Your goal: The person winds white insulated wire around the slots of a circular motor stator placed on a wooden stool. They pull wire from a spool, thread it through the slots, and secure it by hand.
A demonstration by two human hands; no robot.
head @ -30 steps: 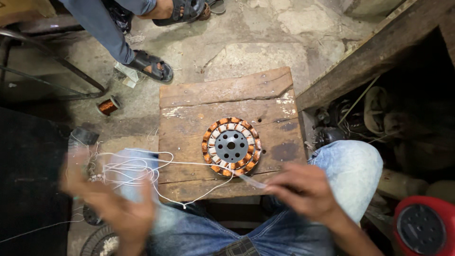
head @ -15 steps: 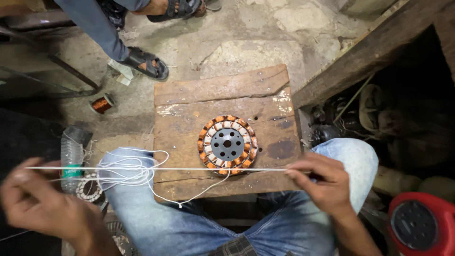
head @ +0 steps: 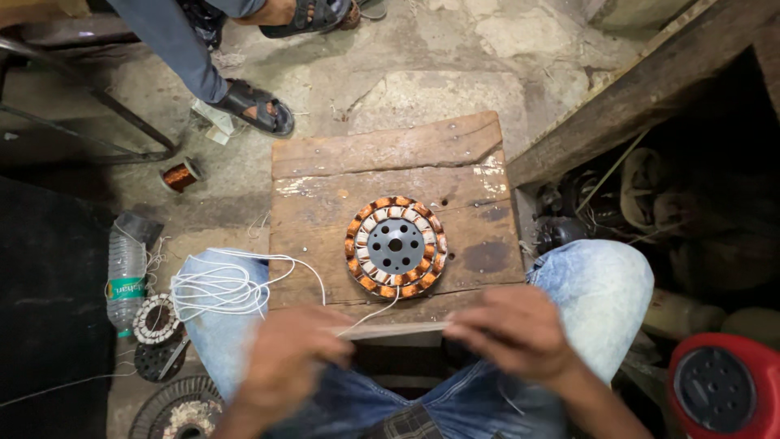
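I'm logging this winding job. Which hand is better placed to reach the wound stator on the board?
Probably the right hand: it sits just below the stator, slightly to its right. The left hand is further off, by the loose white string.

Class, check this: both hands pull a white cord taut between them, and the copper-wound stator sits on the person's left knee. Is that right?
Not quite. The head view shows the copper-wound stator lying flat on the wooden board, not on a knee. The rest holds: the left hand and right hand stretch a white cord between them.
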